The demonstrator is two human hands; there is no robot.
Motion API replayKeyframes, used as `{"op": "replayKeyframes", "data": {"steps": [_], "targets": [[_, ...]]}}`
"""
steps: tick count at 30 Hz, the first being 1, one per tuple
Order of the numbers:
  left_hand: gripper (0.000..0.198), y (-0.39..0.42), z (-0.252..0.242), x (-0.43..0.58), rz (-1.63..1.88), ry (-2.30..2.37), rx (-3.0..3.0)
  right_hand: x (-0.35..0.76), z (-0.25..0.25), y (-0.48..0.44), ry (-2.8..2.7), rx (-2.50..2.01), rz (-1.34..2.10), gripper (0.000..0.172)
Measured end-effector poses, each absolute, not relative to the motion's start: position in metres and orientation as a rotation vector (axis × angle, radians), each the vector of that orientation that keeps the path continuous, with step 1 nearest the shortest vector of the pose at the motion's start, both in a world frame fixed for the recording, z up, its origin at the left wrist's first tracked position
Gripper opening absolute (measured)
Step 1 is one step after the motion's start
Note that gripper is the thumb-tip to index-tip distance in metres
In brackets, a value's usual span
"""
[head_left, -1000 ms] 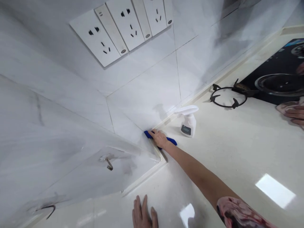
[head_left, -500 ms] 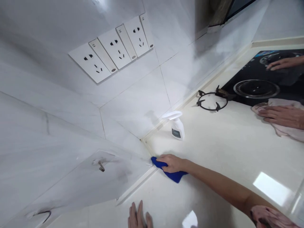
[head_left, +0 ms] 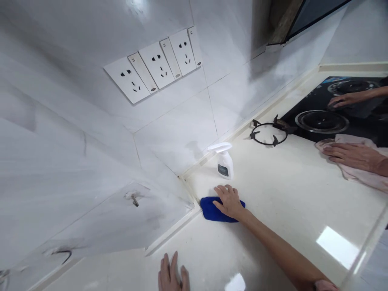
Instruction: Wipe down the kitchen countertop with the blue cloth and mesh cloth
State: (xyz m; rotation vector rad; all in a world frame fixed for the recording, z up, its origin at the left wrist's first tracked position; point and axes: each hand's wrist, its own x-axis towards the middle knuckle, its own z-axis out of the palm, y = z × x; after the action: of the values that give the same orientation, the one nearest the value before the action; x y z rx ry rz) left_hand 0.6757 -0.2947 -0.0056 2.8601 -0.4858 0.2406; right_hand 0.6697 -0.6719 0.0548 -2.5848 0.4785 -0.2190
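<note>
A person's right hand (head_left: 229, 200) presses a blue cloth (head_left: 210, 211) onto the cream counter (head_left: 287, 194) near the tiled corner, its grip spread flat, not pinching. The left hand (head_left: 171, 275) rests open, holding nothing. A spray bottle (head_left: 224, 163) stands just behind. Wiping appears under way here; most of the counter seems left to do.

A home kitchen is seen here, given away by the hob (head_left: 336, 117), tiled wall (head_left: 182, 133), sockets (head_left: 157, 68) and pale countertop (head_left: 287, 194).
</note>
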Motion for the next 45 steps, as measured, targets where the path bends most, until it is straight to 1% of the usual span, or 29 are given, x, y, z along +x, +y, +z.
{"op": "replayKeyframes", "data": {"steps": [6, 8, 10, 13, 16, 19, 22, 24, 26, 27, 29, 31, 32, 34, 36, 39, 41, 43, 45], "targets": [[0.053, -0.297, -0.009, 0.674, 0.209, -0.429, 2.834, 0.673, 0.04, -0.647, 0.357, -2.57, -0.132, 0.055], [0.055, -0.298, -0.012, 0.674, 0.227, -0.427, 2.819, 0.665, 0.041, -0.644, 0.377, -2.591, -0.124, 0.045], [0.055, -0.298, -0.017, 0.676, 0.24, -0.431, 2.803, 0.652, 0.045, -0.641, 0.324, -2.624, -0.194, 0.033], [0.055, -0.295, -0.021, 0.678, 0.27, -0.445, 2.769, 0.621, 0.049, -0.626, 0.167, -2.691, -0.388, 0.028], [0.058, -0.291, -0.021, 0.671, 0.264, -0.641, 2.685, 0.577, 0.045, -0.599, 0.053, -2.736, -0.465, 0.03], [0.072, -0.296, -0.022, 0.646, 0.126, -1.022, 2.458, 0.531, 0.038, -0.565, -0.033, -2.679, -0.373, 0.033], [0.082, -0.314, -0.02, 0.61, 0.002, -1.185, 2.194, 0.5, 0.04, -0.534, -0.084, -2.545, -0.238, 0.054], [0.084, -0.33, -0.011, 0.589, -0.145, -1.092, 2.064, 0.491, 0.053, -0.519, -0.136, -2.454, -0.215, 0.065], [0.078, -0.341, 0.006, 0.578, -0.413, -0.888, 1.955, 0.488, 0.074, -0.51, -0.18, -2.364, -0.256, 0.063], [0.073, -0.343, 0.018, 0.576, -0.566, -0.755, 1.898, 0.488, 0.086, -0.509, -0.171, -2.321, -0.289, 0.057], [0.063, -0.34, 0.043, 0.578, -0.715, -0.655, 1.834, 0.488, 0.109, -0.511, -0.069, -2.241, -0.343, 0.04], [0.065, -0.329, 0.069, 0.586, -0.787, -0.628, 1.774, 0.487, 0.126, -0.517, 0.135, -2.154, -0.366, 0.026], [0.065, -0.322, 0.081, 0.59, -0.819, -0.619, 1.745, 0.486, 0.132, -0.52, 0.239, -2.104, -0.363, 0.025], [0.062, -0.308, 0.102, 0.598, -0.888, -0.611, 1.721, 0.484, 0.137, -0.524, 0.386, -1.994, -0.348, 0.031], [0.057, -0.3, 0.114, 0.607, -0.935, -0.632, 1.779, 0.483, 0.132, -0.526, 0.433, -1.917, -0.332, 0.034], [0.053, -0.3, 0.112, 0.622, -0.88, -0.673, 1.943, 0.487, 0.109, -0.531, 0.475, -1.969, -0.307, 0.034], [0.049, -0.304, 0.099, 0.632, -0.771, -0.648, 2.046, 0.494, 0.088, -0.543, 0.575, -2.114, -0.357, 0.028], [0.049, -0.302, 0.08, 0.642, -0.634, -0.576, 2.155, 0.501, 0.069, -0.559, 0.687, -2.273, -0.53, 0.022], [0.053, -0.288, 0.063, 0.65, -0.484, -0.483, 2.253, 0.505, 0.053, -0.571, 0.714, -2.386, -0.749, 0.031]]}}
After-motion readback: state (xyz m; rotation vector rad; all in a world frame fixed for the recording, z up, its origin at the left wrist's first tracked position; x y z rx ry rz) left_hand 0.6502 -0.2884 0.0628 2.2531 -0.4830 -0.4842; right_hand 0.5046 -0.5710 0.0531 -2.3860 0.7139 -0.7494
